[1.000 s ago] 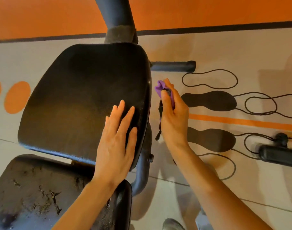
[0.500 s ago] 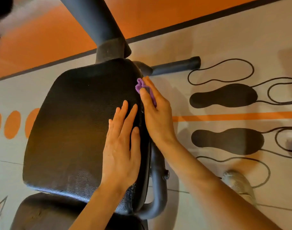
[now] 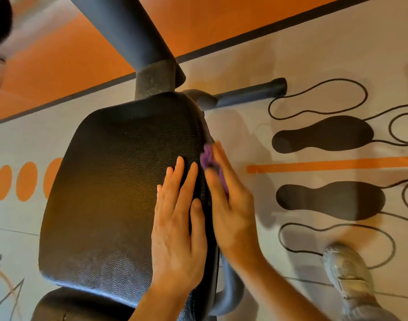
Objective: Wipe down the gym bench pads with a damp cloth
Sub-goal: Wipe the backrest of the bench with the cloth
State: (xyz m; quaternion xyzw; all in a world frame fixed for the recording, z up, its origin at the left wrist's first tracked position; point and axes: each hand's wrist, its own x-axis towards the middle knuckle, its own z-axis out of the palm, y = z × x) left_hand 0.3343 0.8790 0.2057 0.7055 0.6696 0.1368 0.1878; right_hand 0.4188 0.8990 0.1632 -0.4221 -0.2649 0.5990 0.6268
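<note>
The black bench pad (image 3: pixel 119 193) fills the centre of the head view, its textured vinyl face turned up toward the camera. A second dark pad (image 3: pixel 82 305) shows at 7 o'clock, partly cut off by the lower edge.

The left hand (image 3: pixel 177 230) lies flat on the pad's face near its right border, fingers straight and close together, pointing toward 12 o'clock; it holds nothing.

The right hand (image 3: pixel 230 205) is just beside it at 3 o'clock, set against the pad's right side edge. Its fingers are extended along that edge with the purple cloth (image 3: pixel 207 158) pressed between them and the vinyl. The cloth is bunched and protrudes past the fingertips toward 12 o'clock. This hand is blurred, so how tightly the thumb grips the cloth is uncertain; it appears to be pinned under the fingers and thumb.

A dark metal post (image 3: pixel 133 31) rises from the pad's top edge toward 12 o'clock. A horizontal bar (image 3: pixel 251 92) extends from the frame toward 2 o'clock. A curved frame tube (image 3: pixel 230 293) runs beneath the pad's right edge at 5 o'clock.

The floor (image 3: pixel 314 54) is pale with orange bands, orange ovals at 9 o'clock and black footprint markings (image 3: pixel 323 133) at 3 o'clock. A grey shoe (image 3: pixel 346 272) stands at 4 o'clock.
</note>
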